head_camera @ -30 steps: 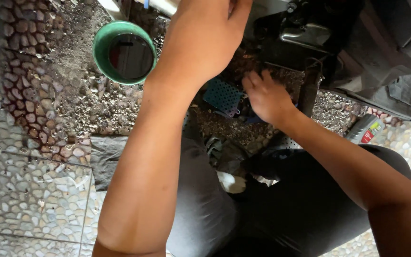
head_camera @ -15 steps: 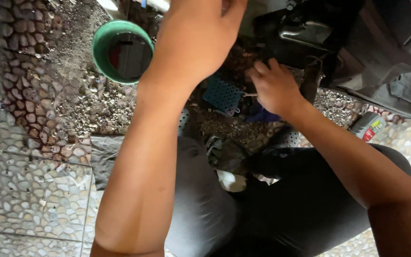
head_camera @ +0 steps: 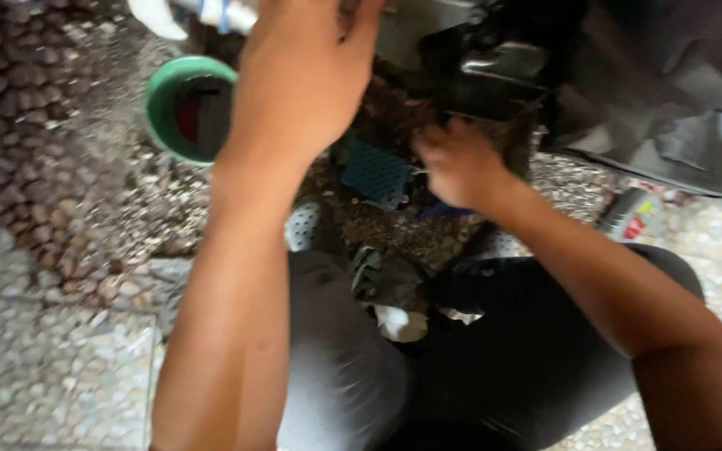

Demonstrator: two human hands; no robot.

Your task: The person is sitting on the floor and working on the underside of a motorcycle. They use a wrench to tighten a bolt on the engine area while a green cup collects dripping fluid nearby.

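Observation:
My left hand [head_camera: 307,79] reaches up to the grey underside of a machine [head_camera: 428,29] at the top edge; its fingertips are out of sight, so what it grips cannot be made out. My right hand [head_camera: 457,163] is curled low beside a black machine part [head_camera: 495,75], just above a blue perforated piece [head_camera: 376,171] on the gravel. The view is blurred, and I cannot see whether this hand holds anything. My knees in dark trousers [head_camera: 495,367] fill the lower middle.
A green bucket [head_camera: 160,100] stands on the gravel to the left. A small can [head_camera: 628,215] lies at the right by the black body panel [head_camera: 695,108]. Pebble paving [head_camera: 52,367] covers the lower left. A crumpled rag [head_camera: 394,321] sits between my knees.
My right hand has moved up and slightly right toward the black part. My left arm has stayed raised at the machine. The camera has shifted a little.

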